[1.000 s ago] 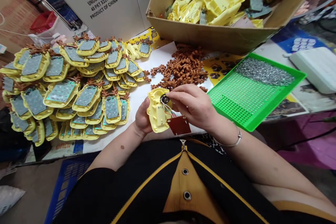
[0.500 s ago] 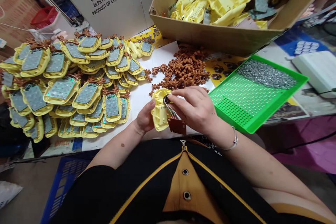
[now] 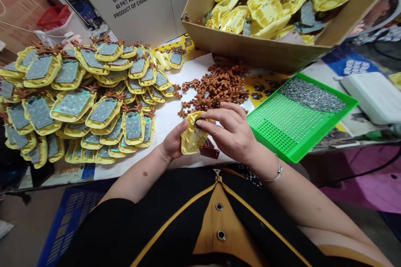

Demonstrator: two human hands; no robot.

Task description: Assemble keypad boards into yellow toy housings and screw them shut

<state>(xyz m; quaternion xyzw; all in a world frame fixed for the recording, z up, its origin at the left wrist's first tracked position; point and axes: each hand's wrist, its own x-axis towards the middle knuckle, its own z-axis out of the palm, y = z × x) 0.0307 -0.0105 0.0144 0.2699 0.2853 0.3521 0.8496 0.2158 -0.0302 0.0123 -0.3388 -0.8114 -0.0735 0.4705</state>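
My left hand [image 3: 174, 141] is closed on the left edge of a yellow plastic shell [image 3: 189, 138], hollow side up. Over the shell's upper end, my right hand [image 3: 233, 133] pinches a small round black part [image 3: 197, 122] that looks like a speaker, mostly covered by the fingertips. Thin wires run down from there to a brown circuit board [image 3: 209, 151], which dangles beside the shell's lower right, below my right fingers. Just beyond both hands lies a heap of brown antler-shaped pieces [image 3: 222, 85].
Yellow shells with grey boards and brown antlers are stacked in a pile [image 3: 103, 112] on the left. A green perforated tray [image 3: 269, 129] of small metal pieces [image 3: 313, 93] lies right. Behind stands a cardboard box [image 3: 250, 50] of yellow shells; a white carton [image 3: 138, 21] is beside it.
My right fingers have pushed the round black part lower into the shell's upper end, and it is now more hidden. The shell has tilted slightly, and the hanging circuit board has swung.
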